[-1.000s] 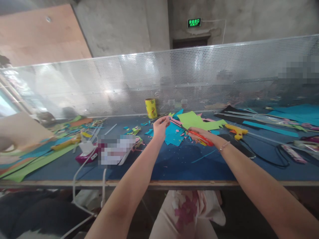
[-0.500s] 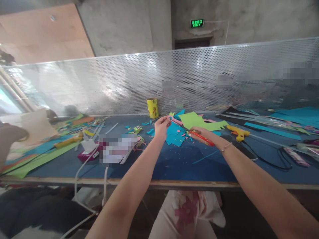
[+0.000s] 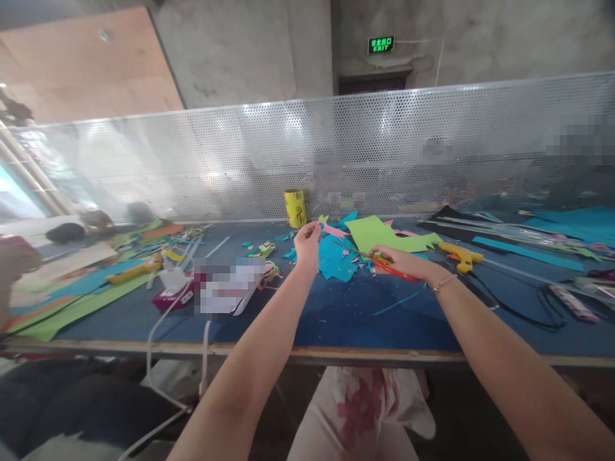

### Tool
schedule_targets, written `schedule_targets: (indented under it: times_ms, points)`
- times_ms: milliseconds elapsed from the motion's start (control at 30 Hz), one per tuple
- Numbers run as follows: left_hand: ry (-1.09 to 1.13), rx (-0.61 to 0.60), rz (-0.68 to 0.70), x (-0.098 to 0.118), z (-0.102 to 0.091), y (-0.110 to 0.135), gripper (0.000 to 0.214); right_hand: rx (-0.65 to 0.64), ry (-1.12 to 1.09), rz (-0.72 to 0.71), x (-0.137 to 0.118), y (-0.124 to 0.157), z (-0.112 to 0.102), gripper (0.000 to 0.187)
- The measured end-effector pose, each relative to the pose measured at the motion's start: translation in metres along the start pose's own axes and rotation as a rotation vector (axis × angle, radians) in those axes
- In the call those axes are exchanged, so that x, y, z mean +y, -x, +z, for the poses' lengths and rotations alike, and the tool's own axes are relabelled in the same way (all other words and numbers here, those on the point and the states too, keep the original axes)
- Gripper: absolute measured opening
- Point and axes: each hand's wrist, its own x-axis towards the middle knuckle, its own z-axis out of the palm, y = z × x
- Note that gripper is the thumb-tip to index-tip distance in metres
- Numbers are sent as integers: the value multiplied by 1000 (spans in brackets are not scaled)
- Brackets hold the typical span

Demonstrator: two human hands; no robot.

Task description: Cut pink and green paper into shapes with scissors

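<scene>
Across the blue desk lie jagged paper offcuts: a lime-green sheet with a toothed edge and teal scraps beneath the hands. Behind them a yellow can stands upright against the perforated metal screen; its contents cannot be seen. A yellow glue gun rests to the right, its black cord trailing. The left hand has its grip pinched on a small pink paper piece, raised above the scraps. The right hand has its grip closed around red-handled scissors, low over the desk.
</scene>
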Motion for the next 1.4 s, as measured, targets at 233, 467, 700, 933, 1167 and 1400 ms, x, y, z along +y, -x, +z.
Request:
schedule_targets:
  times_ms: [233, 467, 700, 933, 1167, 1400]
  points:
    - [178, -101, -119, 10, 5, 6, 12, 246, 335, 154, 22, -3, -2, 44]
    - [203, -445, -284, 14, 17, 31, 11, 470, 161, -242, -7, -11, 9, 41]
    - [33, -625, -188, 10, 21, 42, 24, 427, 153, -320, -14, -14, 15, 25]
    - [1, -679, -232, 12, 19, 42, 34, 471, 154, -329, -10, -14, 10, 24]
    - [-38, -759, -332, 14, 16, 39, 41, 463, 253, -400, -5, -15, 9, 26]
    - [-29, -809, -458, 15, 11, 34, 43, 486, 297, -477, -2, -17, 8, 25]
